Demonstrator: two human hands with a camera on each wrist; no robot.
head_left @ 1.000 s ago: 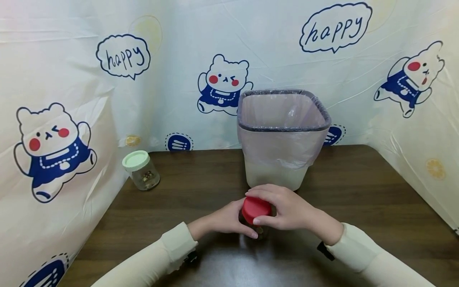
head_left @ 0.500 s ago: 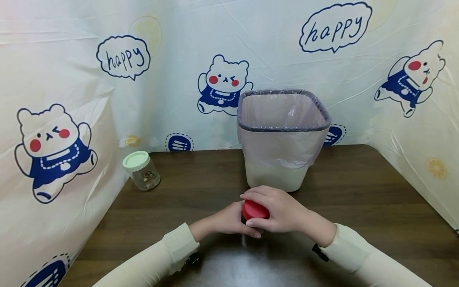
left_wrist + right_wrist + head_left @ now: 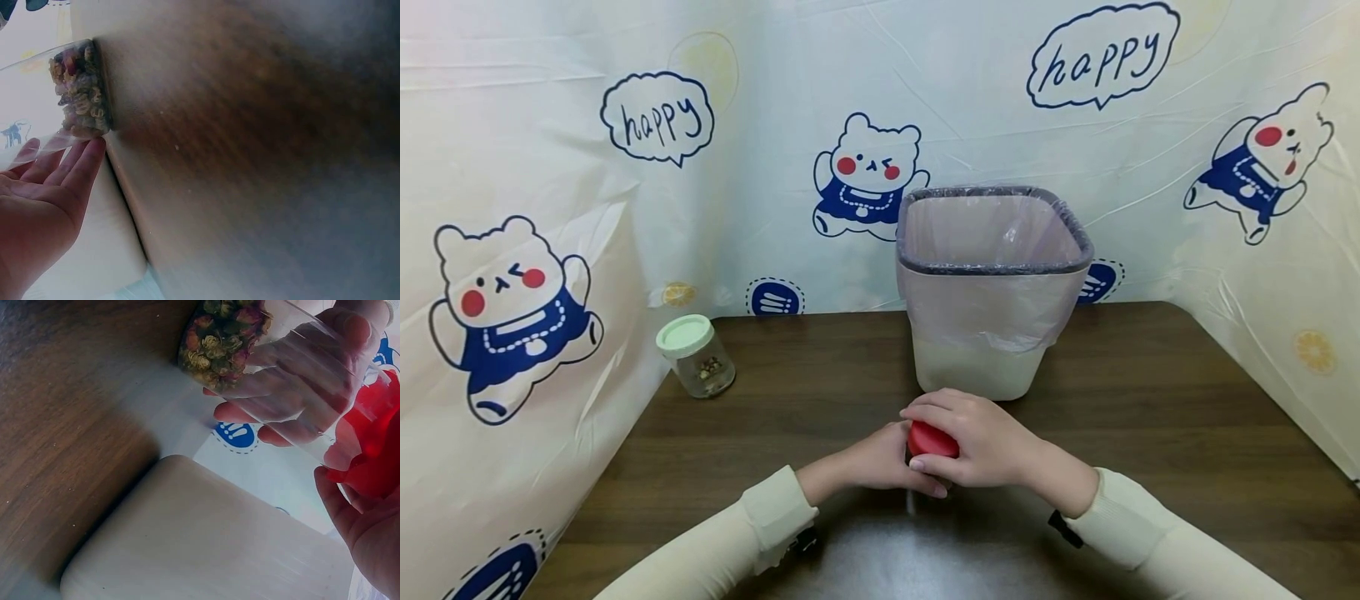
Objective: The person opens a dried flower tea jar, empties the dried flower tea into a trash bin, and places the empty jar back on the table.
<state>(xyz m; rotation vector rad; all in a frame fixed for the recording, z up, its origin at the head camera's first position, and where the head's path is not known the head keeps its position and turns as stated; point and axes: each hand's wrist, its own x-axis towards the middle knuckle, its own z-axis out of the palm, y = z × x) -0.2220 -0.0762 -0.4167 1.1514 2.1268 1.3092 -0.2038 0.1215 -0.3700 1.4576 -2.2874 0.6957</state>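
A clear jar [image 3: 226, 340] with dried rosebuds in its bottom stands upright on the wooden table, between my two hands. My left hand [image 3: 878, 458] holds the jar's side; the right wrist view shows its fingers through the clear wall. Over the red lid [image 3: 932, 440] lies my right hand [image 3: 992, 442], gripping its rim with thumb and fingers. The lid looks slightly tilted and sits at the top of the jar; whether it is loose I cannot tell. In the head view, the hands hide most of the jar's body.
Just behind the hands stands a cream bin [image 3: 981, 367] lined with a translucent bag. At the table's far left is a glass jar [image 3: 703, 367] with a pale green lid and a few small pieces inside. A printed curtain [image 3: 760, 183] borders the table.
My right hand has turned with the red lid and shifted slightly left, covering more of it. The left hand has moved slightly right and stays round the jar.
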